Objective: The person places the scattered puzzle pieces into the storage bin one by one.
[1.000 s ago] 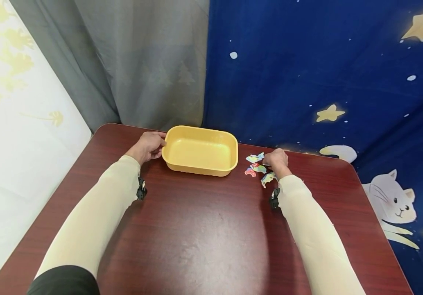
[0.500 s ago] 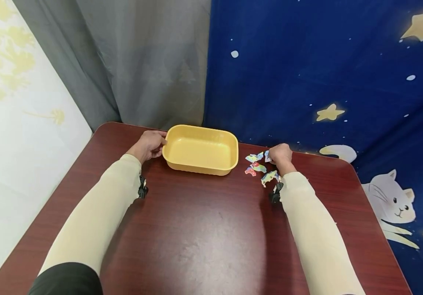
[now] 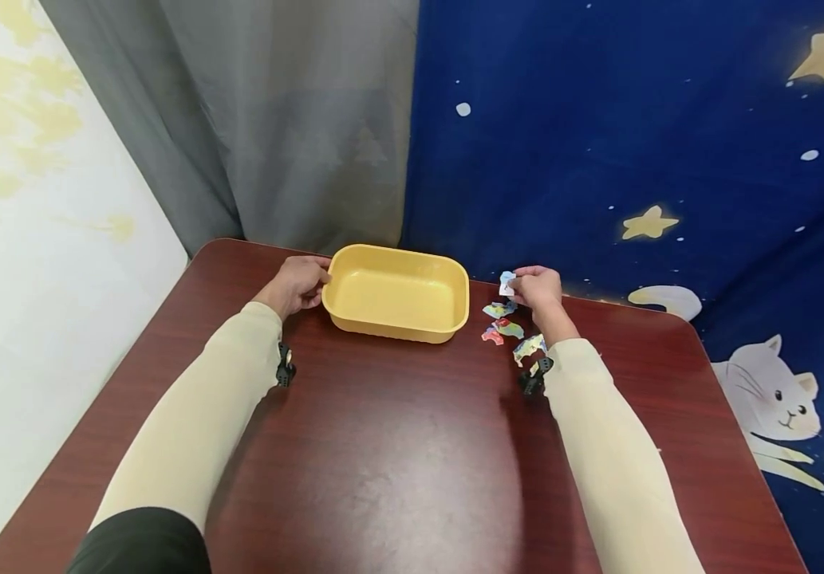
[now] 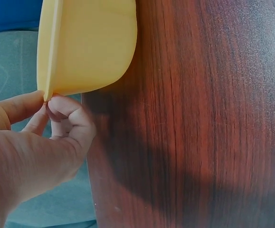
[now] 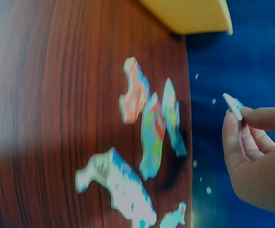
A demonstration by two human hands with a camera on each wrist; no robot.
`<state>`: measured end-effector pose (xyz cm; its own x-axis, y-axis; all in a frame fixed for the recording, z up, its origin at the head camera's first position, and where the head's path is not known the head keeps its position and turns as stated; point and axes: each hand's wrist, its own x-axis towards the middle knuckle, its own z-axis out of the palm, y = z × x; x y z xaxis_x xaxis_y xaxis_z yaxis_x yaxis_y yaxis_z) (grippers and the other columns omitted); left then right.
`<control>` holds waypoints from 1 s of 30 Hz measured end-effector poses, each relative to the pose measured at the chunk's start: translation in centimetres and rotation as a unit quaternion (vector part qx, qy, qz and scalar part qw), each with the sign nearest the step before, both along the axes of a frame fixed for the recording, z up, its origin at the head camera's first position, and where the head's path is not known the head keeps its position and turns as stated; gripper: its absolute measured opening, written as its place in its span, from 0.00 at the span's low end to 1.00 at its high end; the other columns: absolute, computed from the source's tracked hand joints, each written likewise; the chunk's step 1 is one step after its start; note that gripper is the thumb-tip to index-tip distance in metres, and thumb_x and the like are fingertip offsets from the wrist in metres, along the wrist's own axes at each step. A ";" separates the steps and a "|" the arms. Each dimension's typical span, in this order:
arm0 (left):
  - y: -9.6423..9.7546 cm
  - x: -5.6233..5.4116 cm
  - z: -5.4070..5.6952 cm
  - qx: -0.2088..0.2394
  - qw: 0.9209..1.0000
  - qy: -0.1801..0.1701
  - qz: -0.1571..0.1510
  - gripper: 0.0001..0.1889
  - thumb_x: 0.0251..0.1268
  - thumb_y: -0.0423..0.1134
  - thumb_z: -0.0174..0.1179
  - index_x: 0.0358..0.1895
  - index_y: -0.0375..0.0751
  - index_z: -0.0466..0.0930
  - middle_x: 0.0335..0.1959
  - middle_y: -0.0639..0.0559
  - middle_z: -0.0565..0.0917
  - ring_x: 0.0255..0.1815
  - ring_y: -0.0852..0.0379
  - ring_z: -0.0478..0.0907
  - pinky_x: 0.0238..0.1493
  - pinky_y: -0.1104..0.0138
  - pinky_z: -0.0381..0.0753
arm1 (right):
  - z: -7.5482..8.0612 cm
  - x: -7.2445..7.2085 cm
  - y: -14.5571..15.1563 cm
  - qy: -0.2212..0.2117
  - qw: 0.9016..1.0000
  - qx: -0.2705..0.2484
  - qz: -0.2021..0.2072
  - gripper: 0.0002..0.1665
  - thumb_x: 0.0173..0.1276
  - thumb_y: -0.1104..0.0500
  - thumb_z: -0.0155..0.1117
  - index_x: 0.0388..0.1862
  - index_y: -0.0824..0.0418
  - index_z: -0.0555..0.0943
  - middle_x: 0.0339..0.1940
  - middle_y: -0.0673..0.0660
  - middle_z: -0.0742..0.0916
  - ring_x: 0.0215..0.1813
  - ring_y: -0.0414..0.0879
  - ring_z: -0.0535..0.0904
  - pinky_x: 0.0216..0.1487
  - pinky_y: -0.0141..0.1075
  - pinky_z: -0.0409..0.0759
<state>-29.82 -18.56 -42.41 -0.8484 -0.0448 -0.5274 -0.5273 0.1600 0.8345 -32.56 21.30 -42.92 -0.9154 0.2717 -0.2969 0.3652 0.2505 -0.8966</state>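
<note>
The right hand (image 3: 538, 292) pinches a little piece (image 3: 506, 283); the left hand (image 3: 299, 284) pinches the yellow tub (image 3: 393, 299), maybe steadying it.

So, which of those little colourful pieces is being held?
The pale piece pinched in the right hand; all the other visible pieces lie on the table.
</note>
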 end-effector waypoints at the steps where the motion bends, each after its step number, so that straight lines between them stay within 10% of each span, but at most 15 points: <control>1: 0.2 0.0 -0.1 0.002 1.000 0.001 0.000 0.22 0.73 0.35 0.49 0.69 0.47 0.69 0.32 0.49 0.73 0.22 0.59 0.69 0.27 0.71 0.75 | 0.1 0.0 -0.1 0.006 1.000 -0.018 -0.001 0.18 0.66 0.68 0.62 0.55 0.66 0.77 0.44 0.57 0.80 0.33 0.40 0.81 0.40 0.30 0.84; 10: 0.2 -0.2 -0.4 -0.007 1.000 0.009 0.005 0.22 0.74 0.35 0.48 0.68 0.48 0.70 0.29 0.52 0.73 0.22 0.58 0.69 0.26 0.71 0.75 | 0.3 -0.4 -2.4 0.001 0.984 -0.179 0.018 0.18 0.63 0.71 0.62 0.53 0.64 0.77 0.37 0.54 0.81 0.32 0.42 0.79 0.35 0.30 0.84; 30: 0.0 -0.3 -0.5 0.004 1.000 0.005 0.003 0.22 0.75 0.36 0.48 0.69 0.49 0.69 0.30 0.51 0.73 0.20 0.59 0.69 0.25 0.71 0.75 | 1.0 -0.9 -6.9 -0.024 0.976 -0.206 0.066 0.19 0.64 0.70 0.64 0.55 0.64 0.77 0.38 0.56 0.82 0.33 0.43 0.82 0.36 0.31 0.84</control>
